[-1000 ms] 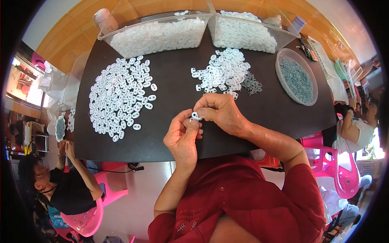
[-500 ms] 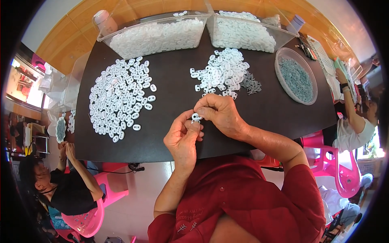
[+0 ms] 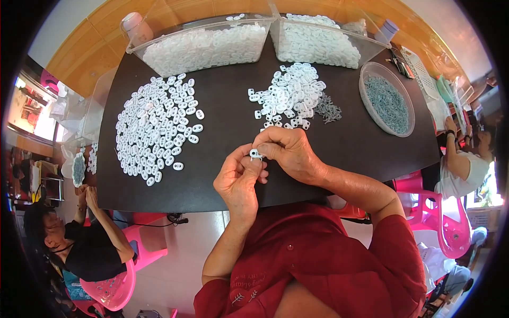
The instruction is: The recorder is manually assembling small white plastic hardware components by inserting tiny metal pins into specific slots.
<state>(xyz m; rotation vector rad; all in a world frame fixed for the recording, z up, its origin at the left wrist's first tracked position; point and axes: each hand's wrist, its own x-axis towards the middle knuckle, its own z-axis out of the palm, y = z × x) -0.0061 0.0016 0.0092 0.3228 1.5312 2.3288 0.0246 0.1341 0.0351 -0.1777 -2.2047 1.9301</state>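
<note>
White plastic piece (image 3: 256, 154) pinched by both hands, left (image 3: 239, 180), right (image 3: 289, 153), piles beyond

A small white plastic piece (image 3: 256, 155) — flat, oval, with holes through it — sits pinched between the fingertips of the left hand (image 3: 239, 183) and the right hand (image 3: 289, 153). It is held just above the dark table's near edge, mostly covered by fingers — only its left end shows.
</note>
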